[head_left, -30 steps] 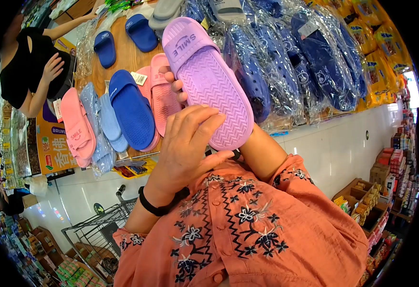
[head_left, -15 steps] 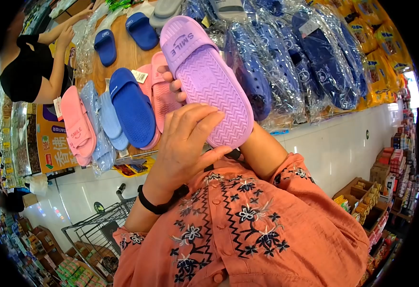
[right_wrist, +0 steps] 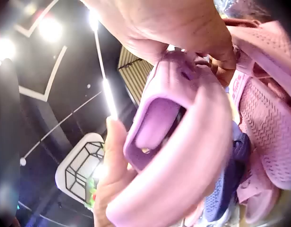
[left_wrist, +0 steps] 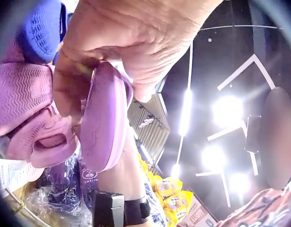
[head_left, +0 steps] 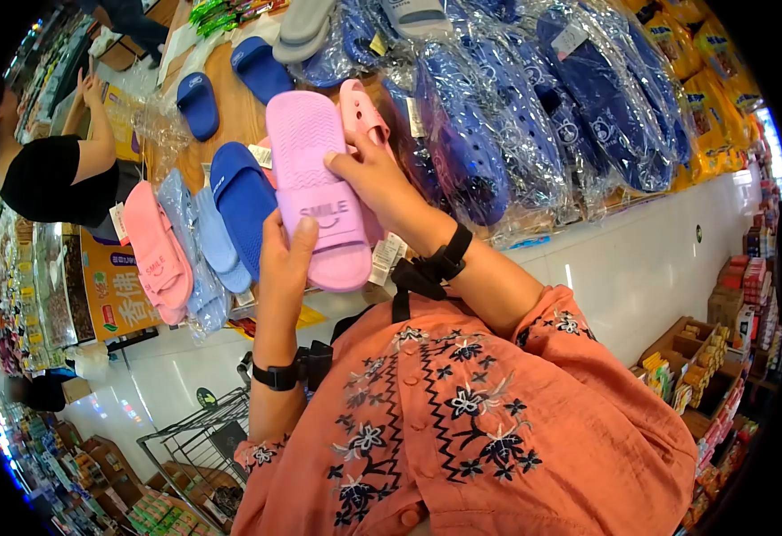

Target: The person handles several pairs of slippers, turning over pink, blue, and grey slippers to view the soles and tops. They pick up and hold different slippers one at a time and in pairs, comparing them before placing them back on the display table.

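In the head view both hands hold a light purple slide slipper [head_left: 306,134], its heel pointing up and away and its "SMILE" strap towards the person. The left hand [head_left: 285,259] grips it at the strap's side, thumb on top. Higher along the opposite edge, the right hand [head_left: 378,183] pinches the footbed, thumb above and fingers hidden beneath. The left wrist view catches the slipper [left_wrist: 105,123] edge-on below the left hand [left_wrist: 131,38]. From the right wrist, the slipper's toe opening [right_wrist: 157,125] shows under the right hand [right_wrist: 169,28]. Behind it lies a pink slipper [head_left: 362,112].
A wooden display table [head_left: 230,76] bears blue slippers [head_left: 235,192], pink slippers [head_left: 154,259] and plastic-wrapped navy clogs [head_left: 471,134]. Yellow packets [head_left: 708,134] line the right side. A shopping cart [head_left: 199,438] stands at lower left. Another person [head_left: 60,179] in black is beyond the table's left end.
The purple slipper has been turned end for end, its strap now near the body. The left hand went from touching the footbed to gripping the strap side; the right hand now shows on top.
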`<state>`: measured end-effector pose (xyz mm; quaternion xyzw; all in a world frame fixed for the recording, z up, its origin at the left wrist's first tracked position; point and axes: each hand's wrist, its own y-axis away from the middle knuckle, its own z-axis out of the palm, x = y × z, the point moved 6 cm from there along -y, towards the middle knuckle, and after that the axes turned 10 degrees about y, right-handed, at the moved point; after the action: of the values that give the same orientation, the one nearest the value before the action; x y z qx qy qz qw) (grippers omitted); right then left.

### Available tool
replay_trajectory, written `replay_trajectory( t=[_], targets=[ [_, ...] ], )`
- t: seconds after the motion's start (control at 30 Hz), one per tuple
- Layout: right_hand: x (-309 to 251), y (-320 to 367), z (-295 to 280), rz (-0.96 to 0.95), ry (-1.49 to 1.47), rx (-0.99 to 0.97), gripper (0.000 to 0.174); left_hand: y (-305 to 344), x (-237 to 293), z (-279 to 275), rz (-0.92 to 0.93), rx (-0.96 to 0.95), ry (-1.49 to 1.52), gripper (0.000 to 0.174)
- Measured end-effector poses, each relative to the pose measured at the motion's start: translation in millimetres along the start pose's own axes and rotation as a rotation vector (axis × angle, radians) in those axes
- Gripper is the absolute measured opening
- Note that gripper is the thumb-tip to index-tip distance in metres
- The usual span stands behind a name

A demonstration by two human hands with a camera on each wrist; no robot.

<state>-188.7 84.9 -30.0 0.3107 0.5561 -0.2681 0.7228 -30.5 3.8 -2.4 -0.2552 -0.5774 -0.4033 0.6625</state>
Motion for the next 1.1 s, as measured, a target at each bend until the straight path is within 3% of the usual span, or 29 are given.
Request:
replay_trajectory(
  t=[0.13, 0.23, 0.3, 0.33, 0.37, 0.4, 0.5, 0.53, 0.63, 0.7, 0.8, 0.9, 1.03, 1.1],
  targets=[
    [-22, 11, -4, -0.071, 0.034, 0.001, 0.049, -7, -1, 8, -0.018, 0.049, 0.137, 0.051],
    [-35, 9, -21, -0.105, 0.079, 0.006, 0.05, -18, 14, 6, 0.065, 0.139, 0.154, 0.043],
    [-41, 8, -35, -0.223, 0.226, 0.066, 0.051, -23, 29, 2, 0.207, 0.223, -0.032, 0.042],
    [-42, 15, -37, -0.148, 0.15, 0.073, 0.048, -28, 35, -3, 0.243, 0.239, -0.085, 0.043],
    [-46, 18, -43, -0.211, 0.21, 0.131, 0.046, -32, 40, -4, 0.282, 0.254, -0.135, 0.045],
    [-47, 23, -49, -0.27, 0.272, 0.189, 0.044, -32, 41, 0, 0.254, 0.219, -0.002, 0.046],
    [-62, 42, -60, -0.437, 0.41, 0.329, 0.036, -34, 30, 17, 0.207, 0.172, -0.107, 0.042],
    [-68, 47, -62, -0.483, 0.454, 0.358, 0.036, -38, 15, 25, 0.153, 0.139, 0.021, 0.043],
    [-91, 59, -63, -0.628, 0.639, 0.392, 0.036, -45, 4, 62, 0.235, 0.116, -0.142, 0.048],
    [-101, 64, -60, -0.731, 0.808, 0.383, 0.037, -47, 1, 83, 0.194, 0.091, -0.208, 0.058],
    [-68, 53, -61, -0.701, 0.946, 0.267, 0.04, -51, -16, 90, 0.424, -0.024, -0.764, 0.067],
    [-53, 51, -58, -0.626, 1.115, 0.251, 0.046, -45, -15, 77, 0.447, -0.048, -0.696, 0.069],
    [-56, 51, -56, -0.653, 1.17, 0.258, 0.052, -35, -1, 16, 0.334, 0.125, -0.641, 0.055],
    [-59, 50, -52, -0.652, 1.161, 0.241, 0.057, -28, 6, -28, 0.489, 0.283, -0.773, 0.054]
  ],
)
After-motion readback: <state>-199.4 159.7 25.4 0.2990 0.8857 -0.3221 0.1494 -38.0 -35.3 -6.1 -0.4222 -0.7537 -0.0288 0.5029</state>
